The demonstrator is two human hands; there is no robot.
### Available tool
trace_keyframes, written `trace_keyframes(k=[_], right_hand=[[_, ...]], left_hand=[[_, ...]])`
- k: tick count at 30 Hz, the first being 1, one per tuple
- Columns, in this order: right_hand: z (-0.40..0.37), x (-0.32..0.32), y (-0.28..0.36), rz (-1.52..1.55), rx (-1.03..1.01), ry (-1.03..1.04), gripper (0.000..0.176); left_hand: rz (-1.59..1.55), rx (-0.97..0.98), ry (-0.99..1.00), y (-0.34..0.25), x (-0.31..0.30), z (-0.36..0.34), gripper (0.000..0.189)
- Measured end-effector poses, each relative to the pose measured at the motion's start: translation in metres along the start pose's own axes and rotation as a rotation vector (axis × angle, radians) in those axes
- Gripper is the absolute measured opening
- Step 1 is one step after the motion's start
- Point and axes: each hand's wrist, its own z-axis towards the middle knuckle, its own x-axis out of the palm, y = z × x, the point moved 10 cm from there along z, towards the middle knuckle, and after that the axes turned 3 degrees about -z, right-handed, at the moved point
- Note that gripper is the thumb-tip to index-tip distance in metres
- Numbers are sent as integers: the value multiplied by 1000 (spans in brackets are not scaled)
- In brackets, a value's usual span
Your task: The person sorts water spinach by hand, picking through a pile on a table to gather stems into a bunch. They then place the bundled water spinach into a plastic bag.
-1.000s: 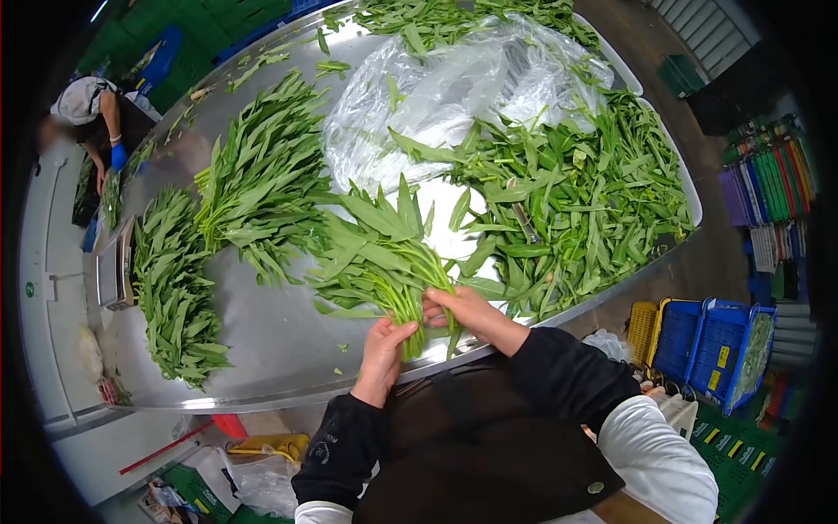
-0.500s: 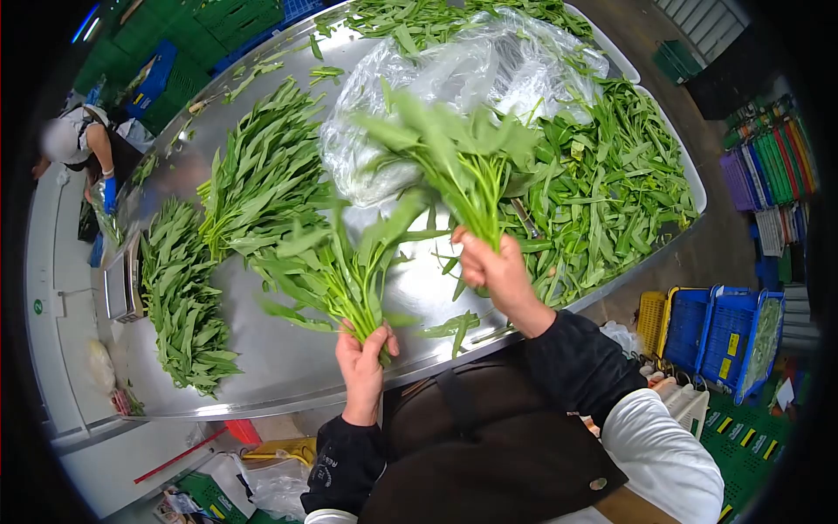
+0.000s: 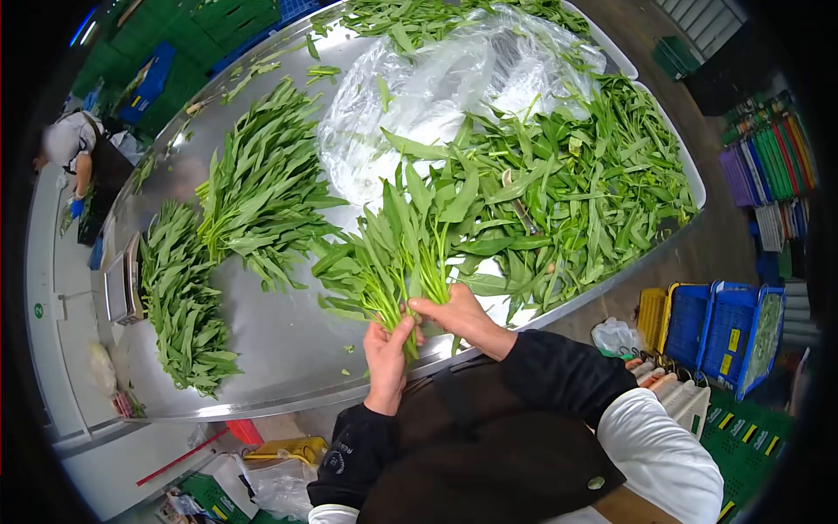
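My left hand [image 3: 388, 358] is closed around the stems of a bunch of water spinach [image 3: 371, 271], leaves pointing away from me. Against it, my right hand [image 3: 458, 316] grips the stems of a second bunch [image 3: 429, 223]. The stem ends of both bunches meet between my fingers, just above the table's near edge. To the right spreads a loose heap of water spinach [image 3: 602, 188], with a slim metal tool, perhaps a knife [image 3: 525, 215], lying on it. Left of my hands lie a neat bundle [image 3: 266, 166] and another leafy row [image 3: 182, 301].
A crumpled clear plastic bag [image 3: 419, 83] rests on the steel table [image 3: 271, 345]. A scale [image 3: 124, 281] stands at the table's left end. Another person [image 3: 78, 148] works beyond it. Blue crates [image 3: 720, 336] stand on the floor to the right.
My right hand has come down and left, bringing its bunch beside the one in my left hand. My left hand has shifted slightly right. The other person's gloved hand has moved left.
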Motion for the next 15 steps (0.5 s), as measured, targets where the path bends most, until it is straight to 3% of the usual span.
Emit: trace_keyframes(k=[2, 5, 8, 12, 14, 15], right_hand=[[0, -10, -1, -119, 35, -71, 16], [-12, -5, 7, -19, 14, -17, 16], [-17, -4, 5, 193, -2, 88, 18], [-22, -20, 23, 387, -46, 133, 18], [-14, -44, 38, 145, -44, 7, 19], [-6, -60, 46, -295, -60, -52, 24]], left_hand=[[33, 36, -91, -6, -10, 1, 14], [-135, -41, -200, -10, -15, 1, 14], [-385, -54, -214, -20, -15, 2, 14], [-704, 22, -57, -52, -31, 10, 14], [-671, 97, -102, -70, -33, 4, 13], [-469, 172, -136, -84, -30, -2, 13]])
